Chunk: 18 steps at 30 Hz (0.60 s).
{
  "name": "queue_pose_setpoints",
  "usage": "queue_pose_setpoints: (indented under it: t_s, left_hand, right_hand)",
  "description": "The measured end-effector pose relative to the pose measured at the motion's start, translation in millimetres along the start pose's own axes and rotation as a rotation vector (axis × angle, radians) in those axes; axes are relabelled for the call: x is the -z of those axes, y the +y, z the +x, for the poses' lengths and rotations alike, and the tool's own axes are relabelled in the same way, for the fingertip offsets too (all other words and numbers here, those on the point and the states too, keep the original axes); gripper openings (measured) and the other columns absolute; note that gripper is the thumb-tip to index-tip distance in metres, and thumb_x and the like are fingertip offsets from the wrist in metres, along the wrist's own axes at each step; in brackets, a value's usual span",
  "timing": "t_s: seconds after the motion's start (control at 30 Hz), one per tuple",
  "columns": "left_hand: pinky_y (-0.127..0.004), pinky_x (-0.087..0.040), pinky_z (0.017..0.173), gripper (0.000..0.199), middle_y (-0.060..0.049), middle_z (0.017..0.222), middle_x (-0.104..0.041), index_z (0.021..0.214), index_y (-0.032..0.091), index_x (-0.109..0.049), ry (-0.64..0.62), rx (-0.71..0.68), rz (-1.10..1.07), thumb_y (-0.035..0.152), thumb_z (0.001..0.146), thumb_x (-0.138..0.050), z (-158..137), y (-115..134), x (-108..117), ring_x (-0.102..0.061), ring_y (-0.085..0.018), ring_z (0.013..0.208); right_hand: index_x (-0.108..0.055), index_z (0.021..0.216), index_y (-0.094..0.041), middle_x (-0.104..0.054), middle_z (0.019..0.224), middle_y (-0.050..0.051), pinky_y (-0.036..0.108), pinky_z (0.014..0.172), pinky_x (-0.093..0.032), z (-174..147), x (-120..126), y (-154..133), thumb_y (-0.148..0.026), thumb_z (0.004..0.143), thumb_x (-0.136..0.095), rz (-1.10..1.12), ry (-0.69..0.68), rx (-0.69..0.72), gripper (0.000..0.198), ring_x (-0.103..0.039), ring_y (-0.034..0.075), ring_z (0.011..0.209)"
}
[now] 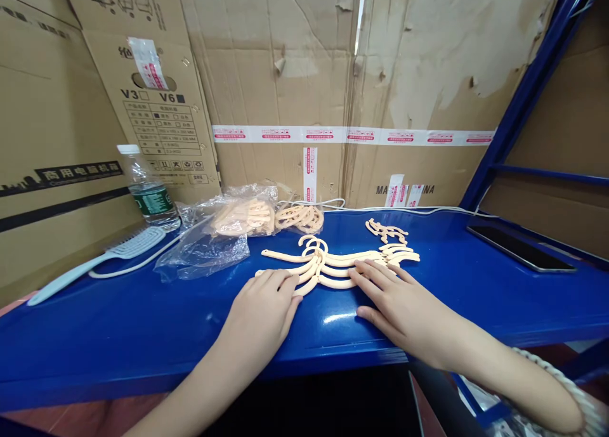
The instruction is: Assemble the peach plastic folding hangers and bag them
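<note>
Several cream plastic clothes hangers [337,283] lie stacked on the blue table in front of me, their hooks bunched at the middle. My left hand [264,307] rests palm down over the hangers' left arms, fingers stretched and thumb apart on the near side. On the right arms lies my right hand [394,300], fingers spread and thumb out on the table side. Both palms are hidden from view. Just beyond my right hand are short curved cream pieces [399,254], partly overlapping the hanger ends. Behind them sits a small heap of thin cream plastic pieces [386,231].
Clear plastic bags hold cream parts [247,216] and cream loops [301,218] at the back. Leftward are a water bottle [151,199] and a light blue hairbrush [102,259]. A black tablet-like device [518,248] lies right. Cardboard [285,75] walls the blue table [157,335].
</note>
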State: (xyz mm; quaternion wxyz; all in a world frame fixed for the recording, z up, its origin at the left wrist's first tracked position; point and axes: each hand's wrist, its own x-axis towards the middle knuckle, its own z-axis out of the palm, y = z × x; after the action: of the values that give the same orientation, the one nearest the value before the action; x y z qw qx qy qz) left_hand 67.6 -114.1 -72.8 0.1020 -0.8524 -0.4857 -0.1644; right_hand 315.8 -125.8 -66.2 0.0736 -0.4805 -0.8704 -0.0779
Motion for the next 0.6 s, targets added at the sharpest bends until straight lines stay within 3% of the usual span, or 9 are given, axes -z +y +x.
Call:
queue_pose_setpoints:
  t_s: [0.1,0.2,0.3,0.43,0.5,0.6]
  left_hand:
    - [-0.044,-0.05,0.092,0.026,-0.013,0.112,-0.068,0.112,0.014,-0.065,-0.043,-0.012,0.069,0.021,0.096,-0.045,5,-5,2,-0.062,-0.027,0.105]
    - [-0.045,-0.05,0.092,0.027,-0.015,0.113,-0.067,0.11,0.012,-0.066,-0.057,-0.062,0.133,0.019,0.095,-0.045,12,-10,3,-0.062,-0.029,0.106]
    - [-0.049,-0.045,0.1,0.044,-0.02,0.136,-0.056,0.132,0.008,-0.054,-0.085,-0.095,0.097,0.028,0.094,-0.048,19,-16,-1,-0.053,-0.033,0.123]
    - [-0.056,-0.027,0.113,0.07,-0.024,0.153,-0.032,0.145,0.0,-0.036,-0.247,-0.05,0.026,0.05,0.096,-0.035,34,-26,-9,-0.027,-0.037,0.143]
    - [-0.058,-0.022,0.114,0.078,-0.024,0.155,-0.026,0.148,-0.001,-0.03,-0.307,-0.034,-0.008,0.056,0.095,-0.03,41,-29,-12,-0.021,-0.038,0.145]
    - [-0.06,-0.023,0.113,0.079,-0.024,0.154,-0.027,0.149,0.001,-0.028,-0.326,-0.07,-0.056,0.058,0.095,-0.027,53,-32,-17,-0.025,-0.038,0.144]
  right_hand:
    - [-0.059,0.129,-0.02,-0.057,0.134,0.015,0.057,0.104,-0.041,8,1,6,-0.03,0.096,-0.044,-0.033,0.078,0.015,0.037,-0.051,0.034,0.125]
    - [-0.06,0.126,-0.018,-0.06,0.128,0.016,0.052,0.098,-0.047,17,4,14,-0.031,0.095,-0.047,0.019,0.095,0.028,0.036,-0.056,0.032,0.117]
    - [-0.047,0.14,-0.008,-0.048,0.142,0.022,0.052,0.106,-0.041,29,2,17,-0.047,0.095,-0.044,0.091,0.055,0.008,0.059,-0.046,0.036,0.131]
    - [-0.028,0.149,0.002,-0.024,0.154,0.026,0.055,0.116,-0.026,49,-8,14,-0.067,0.093,-0.031,0.144,-0.077,0.012,0.09,-0.02,0.039,0.145]
    - [-0.025,0.15,0.004,-0.021,0.155,0.027,0.054,0.117,-0.023,57,-12,13,-0.065,0.095,-0.027,0.154,-0.096,0.042,0.088,-0.017,0.038,0.145]
    - [-0.027,0.149,0.003,-0.025,0.154,0.026,0.05,0.118,-0.022,63,-17,21,-0.057,0.099,-0.023,0.183,-0.065,0.07,0.078,-0.023,0.035,0.144]
